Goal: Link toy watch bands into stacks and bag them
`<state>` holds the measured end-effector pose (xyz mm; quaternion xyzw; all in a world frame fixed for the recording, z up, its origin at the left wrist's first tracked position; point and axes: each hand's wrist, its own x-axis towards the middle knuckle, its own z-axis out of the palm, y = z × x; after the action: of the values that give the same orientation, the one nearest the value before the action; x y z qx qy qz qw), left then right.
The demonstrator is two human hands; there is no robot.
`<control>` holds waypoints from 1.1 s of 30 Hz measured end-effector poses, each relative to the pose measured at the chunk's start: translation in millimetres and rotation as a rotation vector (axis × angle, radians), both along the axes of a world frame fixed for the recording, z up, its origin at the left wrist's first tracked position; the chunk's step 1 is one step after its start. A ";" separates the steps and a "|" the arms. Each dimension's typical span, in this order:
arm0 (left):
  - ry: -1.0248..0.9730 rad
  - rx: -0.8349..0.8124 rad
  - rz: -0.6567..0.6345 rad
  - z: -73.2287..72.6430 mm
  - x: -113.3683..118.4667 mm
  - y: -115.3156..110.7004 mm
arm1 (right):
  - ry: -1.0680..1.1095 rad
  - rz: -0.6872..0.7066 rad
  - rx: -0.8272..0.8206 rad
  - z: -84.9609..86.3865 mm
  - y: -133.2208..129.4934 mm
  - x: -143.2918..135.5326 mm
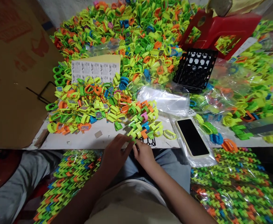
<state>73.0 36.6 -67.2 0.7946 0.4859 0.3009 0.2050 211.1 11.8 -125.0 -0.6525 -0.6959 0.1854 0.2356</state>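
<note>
My left hand (pixel 117 150) and my right hand (pixel 145 153) meet at the table's front edge. Both have their fingers closed around a small green plastic toy watch (pixel 133 140), which they mostly hide. Just beyond them, rows of yellow, green, orange, blue and pink toy watches (pixel 144 116) stand on a black plastic grid rack (pixel 151 142), of which only the near corner shows. One loose yellow toy watch (pixel 169 134) lies to the right of the rack. A mixed heap of toy watches (pixel 87 107) spreads to the left.
A phone (pixel 192 137) lies on clear plastic at the right. Behind are clear bags (pixel 164 98), stacked black racks (pixel 197 70), a sticker sheet (pixel 95 70) and a red stool (pixel 222 26). A cardboard box (pixel 15 71) stands left. Bagged toy watches (pixel 239 186) flank my legs. Another person's leg (pixel 34 177) is at left.
</note>
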 end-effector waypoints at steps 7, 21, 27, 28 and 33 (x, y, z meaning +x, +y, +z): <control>-0.028 0.028 0.030 -7.7 -9.3 -2.1 | 0.195 0.006 -0.023 -4.7 1.2 3.7; 0.485 0.090 0.457 -20.9 -68.4 90.3 | 0.467 0.016 0.256 -16.6 -38.9 29.7; 0.763 0.023 0.403 -15.7 -97.3 93.6 | 0.516 0.077 0.266 -7.1 -53.6 22.9; 0.781 0.021 0.369 -14.5 -101.6 96.4 | 0.514 0.095 0.257 -4.5 -54.6 22.0; 0.849 0.005 0.182 2.0 -118.8 120.3 | 0.494 0.163 0.200 3.9 -55.1 19.1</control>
<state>-45.7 156.9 -65.2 0.8024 0.5943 -0.0344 -0.0423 230.2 -43.3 -121.1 -0.5028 -0.6824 0.2876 0.4459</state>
